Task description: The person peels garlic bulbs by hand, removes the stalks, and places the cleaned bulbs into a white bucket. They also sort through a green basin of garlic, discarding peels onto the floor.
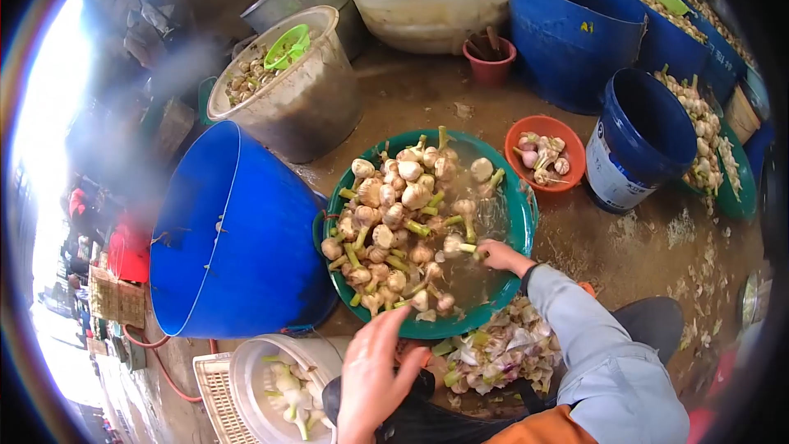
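My right hand is closed on the green stem of a garlic bulb, over the right side of a green basin. Murky water fills that side, with a few garlic bulbs in it. A big heap of garlic bulbs with cut stems takes up the basin's left and middle. Nearer to me, my left hand has its fingers stretched out and holds nothing. It is between the basin's near rim and a white bucket, which contains paler, cleaner garlic.
Left of the basin stands a large blue tub. Peeled garlic skins pile up before me. Behind are a whitish garlic tub and a blue barrel. An orange bowl and dark blue bucket sit to the right.
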Tool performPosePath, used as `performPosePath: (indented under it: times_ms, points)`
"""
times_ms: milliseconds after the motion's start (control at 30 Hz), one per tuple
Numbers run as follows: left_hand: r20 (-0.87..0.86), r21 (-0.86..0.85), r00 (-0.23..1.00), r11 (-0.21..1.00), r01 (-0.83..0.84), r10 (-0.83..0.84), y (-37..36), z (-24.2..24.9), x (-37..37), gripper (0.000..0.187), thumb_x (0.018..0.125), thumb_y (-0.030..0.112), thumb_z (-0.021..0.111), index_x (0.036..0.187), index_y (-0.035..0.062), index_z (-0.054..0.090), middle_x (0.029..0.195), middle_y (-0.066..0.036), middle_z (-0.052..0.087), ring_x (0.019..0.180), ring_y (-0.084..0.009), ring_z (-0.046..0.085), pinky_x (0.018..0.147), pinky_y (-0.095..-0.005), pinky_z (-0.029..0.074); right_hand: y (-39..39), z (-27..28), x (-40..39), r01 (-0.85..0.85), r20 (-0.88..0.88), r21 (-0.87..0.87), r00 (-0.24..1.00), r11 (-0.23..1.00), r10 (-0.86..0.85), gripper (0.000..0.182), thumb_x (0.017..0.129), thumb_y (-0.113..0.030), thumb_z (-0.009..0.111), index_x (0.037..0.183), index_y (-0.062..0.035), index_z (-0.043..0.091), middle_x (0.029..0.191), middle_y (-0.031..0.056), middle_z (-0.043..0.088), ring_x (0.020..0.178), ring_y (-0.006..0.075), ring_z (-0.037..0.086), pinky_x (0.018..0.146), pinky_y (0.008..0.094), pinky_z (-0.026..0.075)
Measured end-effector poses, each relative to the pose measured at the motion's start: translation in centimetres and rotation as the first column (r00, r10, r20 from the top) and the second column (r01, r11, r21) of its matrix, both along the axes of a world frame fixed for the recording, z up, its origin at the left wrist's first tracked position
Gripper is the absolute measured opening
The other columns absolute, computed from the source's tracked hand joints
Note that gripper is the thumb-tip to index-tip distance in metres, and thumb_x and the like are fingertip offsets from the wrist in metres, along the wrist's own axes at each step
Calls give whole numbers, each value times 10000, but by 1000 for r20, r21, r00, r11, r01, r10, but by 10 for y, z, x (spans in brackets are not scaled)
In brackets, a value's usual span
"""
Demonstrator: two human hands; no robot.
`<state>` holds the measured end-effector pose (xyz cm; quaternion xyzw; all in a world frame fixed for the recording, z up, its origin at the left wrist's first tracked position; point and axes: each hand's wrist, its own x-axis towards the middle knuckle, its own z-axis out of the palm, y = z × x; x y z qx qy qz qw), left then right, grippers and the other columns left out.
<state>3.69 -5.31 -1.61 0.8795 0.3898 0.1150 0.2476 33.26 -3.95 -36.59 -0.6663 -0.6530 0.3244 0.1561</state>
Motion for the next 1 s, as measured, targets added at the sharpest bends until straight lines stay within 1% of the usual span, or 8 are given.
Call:
performPosePath:
  times_ms: [67, 133, 267, 533, 633, 800, 900, 1000]
  points:
    - [6, -72, 996, 994, 87, -87, 0, -14, 17, 510, 752, 188, 641, 1200, 35, 453, 1128, -183, 519, 1041, -331, 495, 880, -379, 395, -12, 47, -23, 224, -762, -153, 593, 962, -259, 347, 862, -234, 545, 1152, -45, 523, 1094, 12, 563, 861, 140, 560, 707, 266, 456]
    - [75, -9, 993, 996, 88, -87, 1, -31, 33, 513, 769, 197, 630, 1214, 29, 435, 1111, -185, 522, 1036, -345, 490, 878, -384, 395, -28, 149, -50, 223, -894, -289, 284, 931, -346, 366, 914, -284, 476, 1206, -65, 492, 1150, -13, 530, 904, 67, 530, 731, 236, 454]
    - [227, 158, 974, 986, -49, 12, -7, -61, 64, 664, 695, 228, 713, 1246, 48, 388, 1159, -186, 437, 1054, -368, 447, 871, -405, 398, -54, 250, -75, 166, -975, -197, 66, 966, -211, 394, 932, -237, 444, 1277, -52, 402, 1172, 13, 498, 1010, 67, 487, 841, 234, 430]
    - [286, 344, 956, 938, -35, -69, -32, -57, 64, 616, 607, 164, 753, 1159, 112, 485, 1014, -139, 430, 918, -313, 477, 764, -399, 421, -82, 258, -80, 252, -784, 49, 609, 967, -119, 328, 925, -208, 435, 1174, 6, 444, 1032, 119, 562, 941, 161, 525, 821, 295, 418]
    - [265, 421, 955, 907, 13, -137, -37, -51, 61, 595, 610, 171, 751, 1144, 107, 496, 1003, -137, 433, 904, -313, 472, 752, -400, 418, -89, 260, -82, 301, -563, 268, 820, 915, -105, 238, 893, -220, 482, 953, 10, 479, 849, 197, 562, 776, 330, 552, 660, 372, 432]
    - [522, 16, 847, 994, 105, -98, -32, -50, 51, 516, 656, 137, 712, 1117, 99, 484, 1040, -125, 444, 949, -276, 484, 804, -374, 419, -96, 294, -75, 172, -307, 237, 947, 956, -94, 263, 885, -243, 492, 894, 19, 468, 757, 155, 557, 704, 299, 562, 598, 381, 430]
    - [737, -647, 566, 630, 430, 370, -28, -50, 44, 545, 763, 95, 589, 1245, 96, 336, 1148, -112, 430, 1057, -203, 450, 903, -324, 376, -97, 308, -79, 266, -730, 69, 671, 961, -133, 291, 896, -280, 482, 971, 1, 499, 771, 59, 551, 674, 158, 550, 584, 305, 431]
    - [781, -589, 499, 707, 391, 375, -21, -58, 44, 594, 818, 83, 472, 1331, 106, 173, 1160, -129, 439, 1062, -206, 454, 939, -327, 346, -87, 305, -80, 310, -904, 18, 411, 950, -117, 332, 901, -343, 475, 1030, -41, 514, 845, -11, 539, 675, 50, 496, 586, 224, 411]
